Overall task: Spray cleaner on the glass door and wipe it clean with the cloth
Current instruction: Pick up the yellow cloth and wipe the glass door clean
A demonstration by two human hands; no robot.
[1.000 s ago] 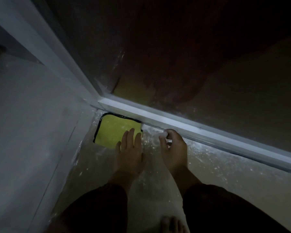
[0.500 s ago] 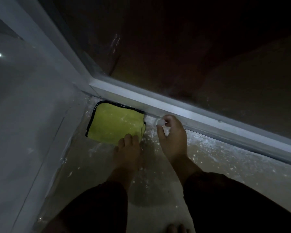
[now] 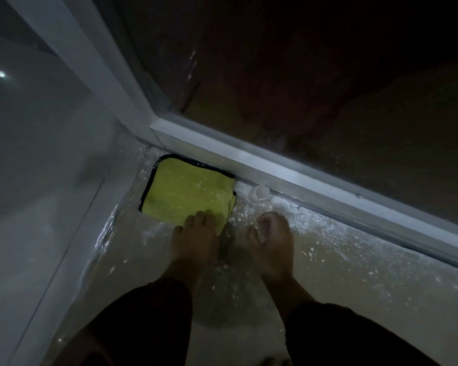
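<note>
Left hand: your left hand [image 3: 193, 241] lies palm down on the floor, fingers [image 3: 200, 220] stretched flat and close together, their tips pressing the near right corner of the cloth — they grip nothing.
Right hand: your right hand [image 3: 271, 243] hovers or rests just right of the left, fingers curled loosely inward; it is blurred, and you cannot tell whether anything sits inside the curl.
Cloth: the yellow microfibre cloth [image 3: 185, 192] with dark edging lies folded flat on the floor, its far edge tucked against the door's bottom rail, in the corner where rail meets upright.
Cap: a small white round cap [image 3: 259, 194] sits on the floor just right of the cloth, touching the rail, apart from your right hand.
Glass door: the glass door [image 3: 315, 83] is dark, with a pale aluminium frame [image 3: 288, 175] running diagonally.
Floor: the floor [image 3: 341, 273] is wet-looking and flecked with white specks, thickest along the rail.
Sleeves: dark sleeves [image 3: 148, 320] cover both forearms.
</note>
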